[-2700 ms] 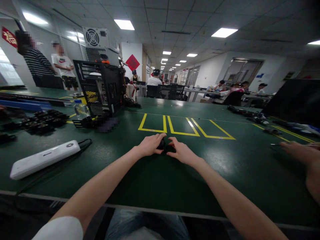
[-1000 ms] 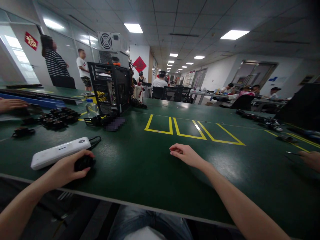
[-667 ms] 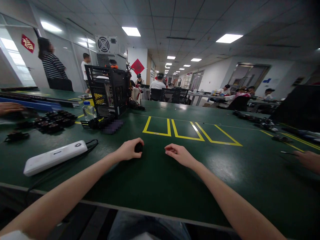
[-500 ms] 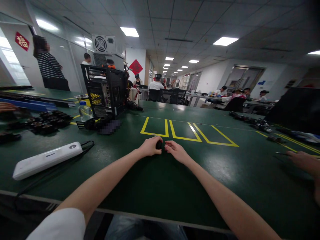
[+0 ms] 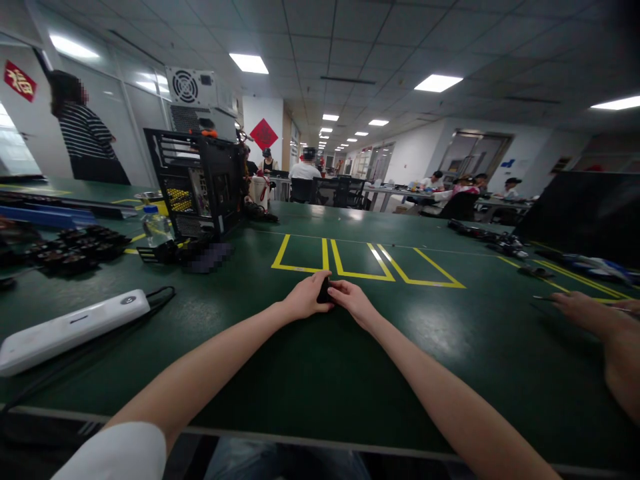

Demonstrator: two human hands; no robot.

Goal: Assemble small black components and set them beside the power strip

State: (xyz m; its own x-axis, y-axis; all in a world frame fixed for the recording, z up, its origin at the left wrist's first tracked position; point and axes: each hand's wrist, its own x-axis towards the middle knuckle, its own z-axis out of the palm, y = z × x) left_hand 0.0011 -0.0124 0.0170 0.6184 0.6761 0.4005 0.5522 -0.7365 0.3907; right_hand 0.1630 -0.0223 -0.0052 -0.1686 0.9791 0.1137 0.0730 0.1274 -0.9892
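Note:
My left hand (image 5: 305, 296) is wrapped round a small black object (image 5: 324, 291), just above the green table or resting on it; I cannot tell which. Most of the object is covered by my fingers, so its kind does not show. My right hand (image 5: 353, 301) meets it from the other side, thumb and fingertips pinched together against its right edge. Both hands are close together in front of the yellow tape outlines (image 5: 363, 275).
To the left lie a white oblong device (image 5: 75, 328) with a black cable, a heap of black parts (image 5: 77, 250), a water bottle (image 5: 157, 225) and an open computer case (image 5: 200, 180). At right, another person's hand (image 5: 580, 310) holds a thin tool.
My left hand has gone from beside the white device to the middle, carrying the black object. My right hand, held near the middle, now touches that object. My view has turned slightly right.

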